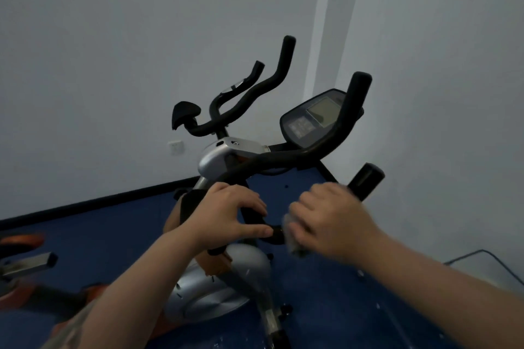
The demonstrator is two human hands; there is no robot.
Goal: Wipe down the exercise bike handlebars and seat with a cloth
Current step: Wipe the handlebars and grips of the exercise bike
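The exercise bike's black handlebars [286, 157] curve up past a dark console [309, 119]. My left hand [229, 212] grips the near black bar, thumb under it. My right hand [331, 221] holds a grey cloth [293, 235] wrapped on the same bar just right of the left hand; it is blurred. The bar end [367, 180] sticks out beyond my right hand. The bike's silver body [226, 286] lies below my hands. This bike's seat is not in view.
A second bike stands behind, with black handlebars [255, 93] and a black pad [184, 115]. An orange and metal frame [25, 261] lies at the left. Blue floor [340, 306], grey walls, a wall socket [175, 147] and a cable [487, 256] at the right.
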